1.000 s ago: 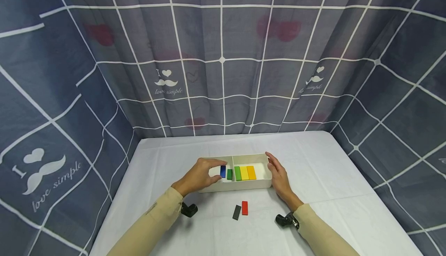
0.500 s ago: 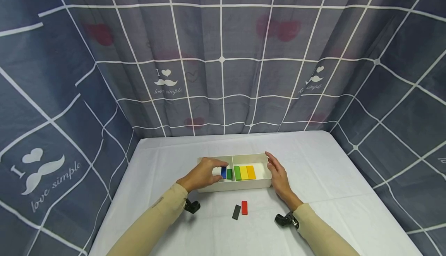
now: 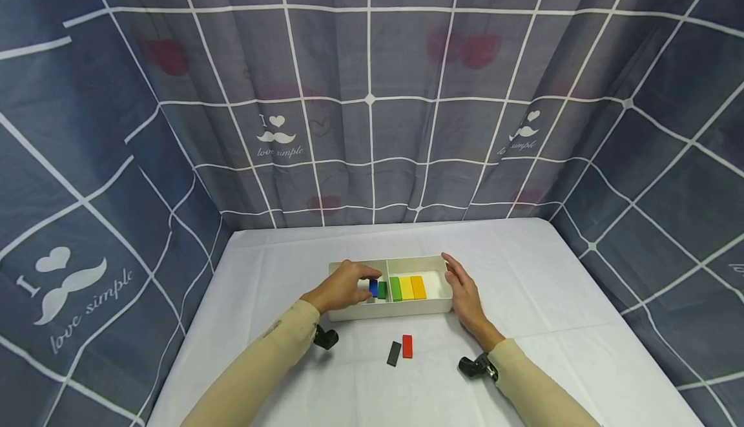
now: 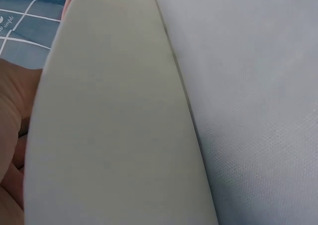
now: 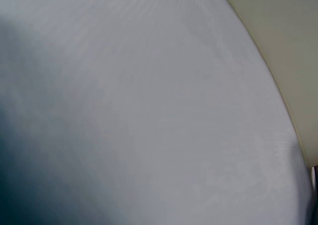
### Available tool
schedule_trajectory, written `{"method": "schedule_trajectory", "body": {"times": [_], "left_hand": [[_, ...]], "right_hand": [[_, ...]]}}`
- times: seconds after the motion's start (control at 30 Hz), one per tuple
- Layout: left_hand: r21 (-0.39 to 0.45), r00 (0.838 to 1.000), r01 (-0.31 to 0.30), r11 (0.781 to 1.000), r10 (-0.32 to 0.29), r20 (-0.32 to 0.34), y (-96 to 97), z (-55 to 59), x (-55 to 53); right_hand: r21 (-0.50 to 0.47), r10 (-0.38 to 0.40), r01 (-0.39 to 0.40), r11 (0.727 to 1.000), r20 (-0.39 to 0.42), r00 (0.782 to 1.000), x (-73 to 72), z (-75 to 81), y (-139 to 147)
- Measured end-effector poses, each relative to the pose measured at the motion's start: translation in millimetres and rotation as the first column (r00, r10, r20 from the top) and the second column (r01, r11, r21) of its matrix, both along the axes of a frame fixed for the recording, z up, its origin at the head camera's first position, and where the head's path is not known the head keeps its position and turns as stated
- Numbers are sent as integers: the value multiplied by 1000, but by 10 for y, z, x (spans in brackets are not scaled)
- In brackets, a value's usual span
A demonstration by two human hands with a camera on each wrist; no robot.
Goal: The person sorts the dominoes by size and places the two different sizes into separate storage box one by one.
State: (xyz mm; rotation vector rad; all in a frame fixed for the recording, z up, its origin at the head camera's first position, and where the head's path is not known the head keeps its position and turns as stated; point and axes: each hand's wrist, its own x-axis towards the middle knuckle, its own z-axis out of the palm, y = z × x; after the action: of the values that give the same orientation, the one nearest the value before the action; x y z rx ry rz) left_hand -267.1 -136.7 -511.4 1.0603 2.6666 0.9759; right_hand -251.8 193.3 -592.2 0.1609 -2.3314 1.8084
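A white two-compartment box (image 3: 407,307) sits mid-table. My left hand (image 3: 356,287) reaches into its left compartment, fingers curled, and pinches a blue block (image 3: 373,287) standing beside a dark green block (image 3: 382,290). The right compartment holds a light green block (image 3: 396,288), a yellow block (image 3: 407,287) and an orange block (image 3: 418,287) side by side. My right hand (image 3: 460,283) lies with straight fingers against the box's right wall. The left wrist view shows only the box wall (image 4: 114,125) close up and a bit of palm.
A dark grey block (image 3: 394,353) and a red block (image 3: 407,346) lie on the white tablecloth (image 3: 523,285) in front of the box. Grey checked curtains (image 3: 372,123) close in the back and both sides. The right wrist view shows mostly cloth (image 5: 139,115).
My left hand has sunk lower into the left compartment with the blue block, bringing it close beside the dark green block. The right hand has stayed at the box's side.
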Motion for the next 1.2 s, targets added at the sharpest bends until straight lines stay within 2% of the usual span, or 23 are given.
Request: {"method": "schedule_trajectory", "body": {"times": [0.27, 0.77, 1.0, 1.2], "left_hand": [[-56, 1000, -20, 998, 21, 17, 56, -57, -58], [-90, 998, -45, 995, 48, 35, 101, -124, -126], [-102, 1000, -31, 994, 31, 1, 133, -167, -168], [-109, 999, -35, 993, 36, 6, 174, -167, -174]], "right_hand": [[-1, -5, 5, 1000, -2, 1000, 10, -2, -5], [-13, -16, 15, 1000, -14, 1000, 4, -5, -7], [-15, -7, 7, 1000, -22, 1000, 4, 16, -21], [-20, -3, 3, 1000, -17, 1000, 4, 18, -21]]}}
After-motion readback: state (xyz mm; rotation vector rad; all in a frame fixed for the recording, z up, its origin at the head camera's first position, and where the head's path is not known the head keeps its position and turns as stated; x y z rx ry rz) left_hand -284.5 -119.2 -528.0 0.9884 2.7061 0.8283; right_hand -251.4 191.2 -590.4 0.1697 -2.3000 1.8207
